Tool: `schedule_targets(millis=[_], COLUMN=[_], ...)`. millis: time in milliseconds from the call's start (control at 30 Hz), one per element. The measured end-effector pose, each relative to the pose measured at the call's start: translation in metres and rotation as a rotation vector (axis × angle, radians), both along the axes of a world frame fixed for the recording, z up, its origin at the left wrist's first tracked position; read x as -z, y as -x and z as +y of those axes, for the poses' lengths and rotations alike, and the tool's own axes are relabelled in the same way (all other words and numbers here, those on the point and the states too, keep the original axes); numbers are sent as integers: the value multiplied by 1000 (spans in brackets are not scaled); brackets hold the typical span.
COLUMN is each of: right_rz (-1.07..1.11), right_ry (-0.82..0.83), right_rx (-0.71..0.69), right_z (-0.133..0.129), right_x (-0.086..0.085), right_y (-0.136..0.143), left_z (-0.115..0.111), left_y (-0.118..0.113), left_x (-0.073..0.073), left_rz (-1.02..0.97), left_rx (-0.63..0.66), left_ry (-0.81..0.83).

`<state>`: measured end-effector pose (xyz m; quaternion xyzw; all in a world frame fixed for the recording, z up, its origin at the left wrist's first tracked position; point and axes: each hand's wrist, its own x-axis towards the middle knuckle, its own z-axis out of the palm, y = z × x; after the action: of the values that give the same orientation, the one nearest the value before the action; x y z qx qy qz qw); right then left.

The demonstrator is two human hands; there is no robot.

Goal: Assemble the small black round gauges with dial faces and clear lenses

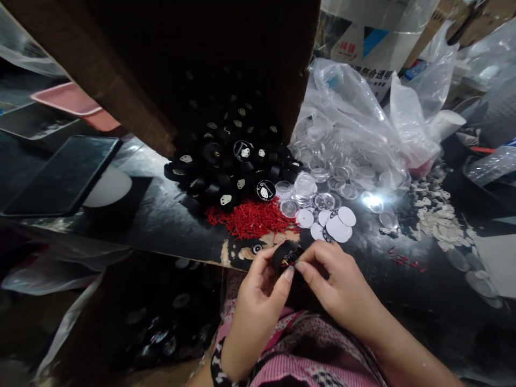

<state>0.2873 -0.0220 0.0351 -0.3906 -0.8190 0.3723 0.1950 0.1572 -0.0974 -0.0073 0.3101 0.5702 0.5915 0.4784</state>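
Observation:
A small round black case (285,253) with a dark dial inside sits tilted in my left hand (260,301), thumb and fingers closed round its rim. A bit of red and yellow shows inside the case by the left thumb. My right hand (338,277) has thumb and forefinger pinched at the case's right edge; whatever lies between those fingertips is too small to make out. Just beyond the hands are a heap of red pointers (253,219), white discs (339,228), clear round covers (305,184) and a pile of similar black cases (220,174).
A large cardboard box (141,102) lies open toward me behind the black cases. Plastic bags (358,118) crowd the back right. Small whitish plates (437,215) are scattered at right. A dark phone-like slab (60,174) leans at left near a pink tray (70,99).

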Motion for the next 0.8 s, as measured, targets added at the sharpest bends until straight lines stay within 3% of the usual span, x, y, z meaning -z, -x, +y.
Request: schedule_targets(millis=[233,367,467,667,800], right_rz=[-62,-67,-61,-193,-128], right_ry=[24,-12,-187,-513,-380], right_rx=[28,2,-69,-167,-40], right_z=[-8,-2,4,7,2], right_x=[6,9,11,23,23], right_y=[3,2,1,9,15], left_z=[-6,0,2,-3,-6], left_y=[4,5,8,5,-3], left_x=[6,11,12,13,22], left_rz=[211,-61,-253,-174,-443], left_rx=[37,50,83,27,-104], left_ry=[44,112,151,222,290])
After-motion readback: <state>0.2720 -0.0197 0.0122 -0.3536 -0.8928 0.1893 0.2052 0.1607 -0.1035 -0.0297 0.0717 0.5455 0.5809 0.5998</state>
